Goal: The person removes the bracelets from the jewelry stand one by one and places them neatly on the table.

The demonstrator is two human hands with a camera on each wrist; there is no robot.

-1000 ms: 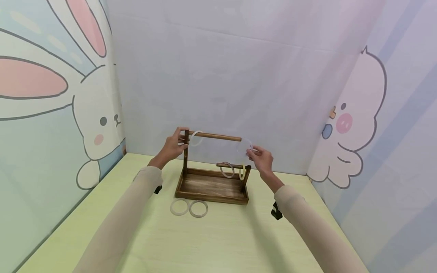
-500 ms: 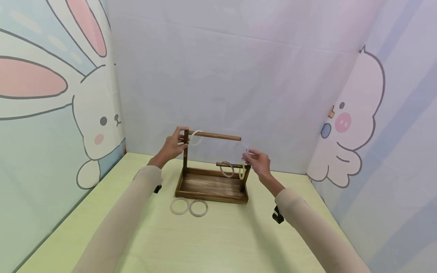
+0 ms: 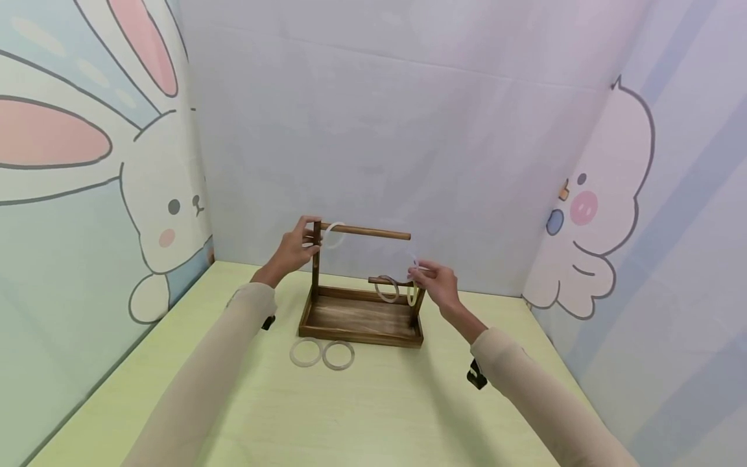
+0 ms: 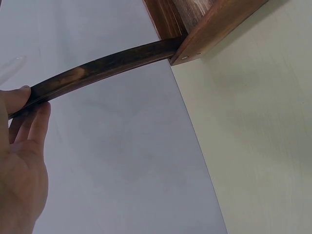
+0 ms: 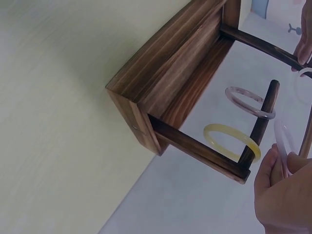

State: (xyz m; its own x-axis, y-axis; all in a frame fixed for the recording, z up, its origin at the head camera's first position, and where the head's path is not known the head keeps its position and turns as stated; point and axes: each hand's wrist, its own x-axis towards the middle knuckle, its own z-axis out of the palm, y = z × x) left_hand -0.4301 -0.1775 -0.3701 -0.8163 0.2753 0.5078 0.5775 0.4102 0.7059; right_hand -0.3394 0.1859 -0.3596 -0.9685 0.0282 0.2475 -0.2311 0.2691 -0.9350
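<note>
My left hand [image 3: 294, 251] grips the upper part of the left post of a dark wooden bangle rack [image 3: 360, 338]; in the left wrist view thumb and fingers lie on either side of the post [image 4: 107, 67]. Between thumb and fingers, my right hand [image 3: 440, 287] pinches a pale lilac translucent bangle [image 5: 279, 132]. That hand is by the right post, over the base end of the lower bar [image 5: 263, 119] and below the free end of the upper bar [image 3: 373, 231]. A yellow bangle [image 5: 222, 129] and a greyish-purple bangle [image 5: 239, 101] hang on the lower bar. A white bangle [image 3: 328, 237] hangs on the upper bar.
Two more bangles lie flat in front of the rack's tray: a whitish one [image 3: 292, 360] and a greyish one [image 3: 338, 369]. The pale yellow-green table [image 3: 373, 415] meets a plain cloth backdrop [image 3: 373, 143] close behind the rack. Printed side walls stand left and right.
My right hand has moved left and down with the lilac bangle, from beside the upper bar's free end to near the lower bar. My left hand stays on the post.
</note>
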